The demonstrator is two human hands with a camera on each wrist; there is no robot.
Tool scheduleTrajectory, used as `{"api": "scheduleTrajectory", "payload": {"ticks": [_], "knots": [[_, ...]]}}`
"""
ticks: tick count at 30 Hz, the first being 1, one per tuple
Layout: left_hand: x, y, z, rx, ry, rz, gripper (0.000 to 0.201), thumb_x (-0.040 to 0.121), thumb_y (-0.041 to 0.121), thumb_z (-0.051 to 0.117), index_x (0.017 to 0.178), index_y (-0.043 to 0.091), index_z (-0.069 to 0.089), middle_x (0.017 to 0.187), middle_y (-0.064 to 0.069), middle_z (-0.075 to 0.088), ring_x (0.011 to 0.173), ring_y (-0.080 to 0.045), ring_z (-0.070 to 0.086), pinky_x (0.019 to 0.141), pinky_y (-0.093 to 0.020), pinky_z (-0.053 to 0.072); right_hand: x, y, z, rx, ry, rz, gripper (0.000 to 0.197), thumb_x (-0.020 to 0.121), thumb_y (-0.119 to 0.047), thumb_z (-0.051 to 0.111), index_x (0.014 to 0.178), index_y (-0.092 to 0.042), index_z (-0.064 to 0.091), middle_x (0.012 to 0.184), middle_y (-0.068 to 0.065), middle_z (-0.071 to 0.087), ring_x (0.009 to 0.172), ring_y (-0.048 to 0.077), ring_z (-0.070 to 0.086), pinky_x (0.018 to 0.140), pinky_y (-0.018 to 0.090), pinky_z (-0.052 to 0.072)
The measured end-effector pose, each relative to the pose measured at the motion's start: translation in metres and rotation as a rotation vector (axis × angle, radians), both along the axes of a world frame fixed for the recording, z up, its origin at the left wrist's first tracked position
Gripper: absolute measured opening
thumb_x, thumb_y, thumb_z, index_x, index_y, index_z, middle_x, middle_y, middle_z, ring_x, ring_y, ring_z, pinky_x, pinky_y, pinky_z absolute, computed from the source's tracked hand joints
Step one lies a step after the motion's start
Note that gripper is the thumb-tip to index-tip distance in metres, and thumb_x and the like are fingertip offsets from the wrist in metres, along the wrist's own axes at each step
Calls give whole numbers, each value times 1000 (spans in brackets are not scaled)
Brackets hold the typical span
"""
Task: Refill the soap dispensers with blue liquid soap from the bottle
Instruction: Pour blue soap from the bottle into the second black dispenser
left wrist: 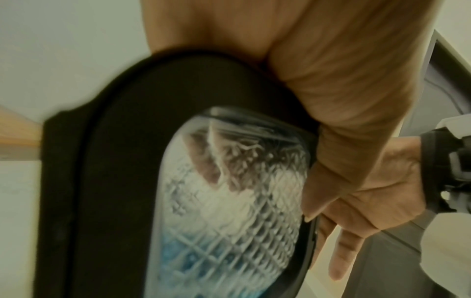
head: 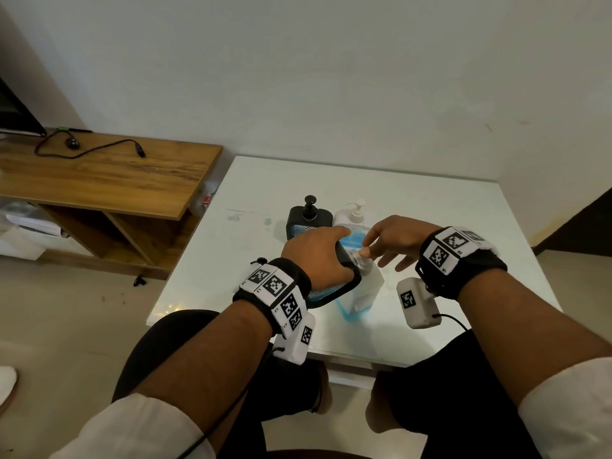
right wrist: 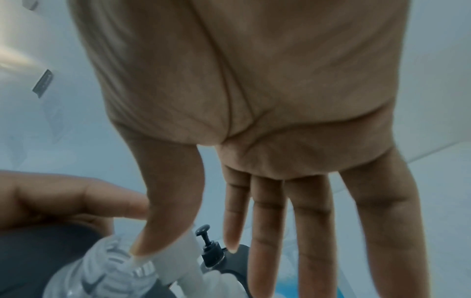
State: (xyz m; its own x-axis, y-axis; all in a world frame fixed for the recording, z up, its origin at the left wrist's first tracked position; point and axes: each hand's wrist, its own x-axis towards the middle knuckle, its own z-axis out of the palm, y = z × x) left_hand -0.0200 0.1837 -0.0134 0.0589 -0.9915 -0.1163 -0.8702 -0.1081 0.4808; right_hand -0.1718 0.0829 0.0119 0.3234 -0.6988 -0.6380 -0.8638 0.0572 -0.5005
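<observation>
My left hand (head: 318, 256) grips a black soap dispenser (head: 334, 286) with a clear diamond-cut window (left wrist: 229, 201) and holds it tilted over the white table (head: 430, 200); a little blue soap sits low in the window. Its clear threaded neck (right wrist: 109, 262) carries no pump. My right hand (head: 387, 243) hovers at that neck with straight fingers, the thumb tip (right wrist: 142, 248) touching it. A white-labelled bottle of blue soap (head: 364, 293) stands right against the neck. Behind stand a black pump dispenser (head: 309, 217) and a white pump bottle (head: 352, 215).
A wooden desk (head: 99, 173) with a black cable stands to the left of the table. A wall runs close behind the table's far edge. My knees are at the near edge. Bare tabletop lies to the left and right of the bottles.
</observation>
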Motion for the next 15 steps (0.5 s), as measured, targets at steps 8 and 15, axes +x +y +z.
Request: {"api": "scheduleTrajectory", "payload": {"ticks": [8,15], "knots": [[0,0,2,17,4,-17,73,77,41,68,143,31,39,131,7,57,116,-15,55,95,-31,45,3,6,9,-42,118,68,57,92,-34,70,137,-4,53,126,12,66,112,28,65,54,23,42],[1,1,1,22,20,-1,72,77,42,68,142,32,40,129,7,58,115,-15,56,96,-33,46,-2,6,8,-63,53,36,50,91,-30,71,131,-3,58,124,15,66,102,24,65,52,19,43]]}}
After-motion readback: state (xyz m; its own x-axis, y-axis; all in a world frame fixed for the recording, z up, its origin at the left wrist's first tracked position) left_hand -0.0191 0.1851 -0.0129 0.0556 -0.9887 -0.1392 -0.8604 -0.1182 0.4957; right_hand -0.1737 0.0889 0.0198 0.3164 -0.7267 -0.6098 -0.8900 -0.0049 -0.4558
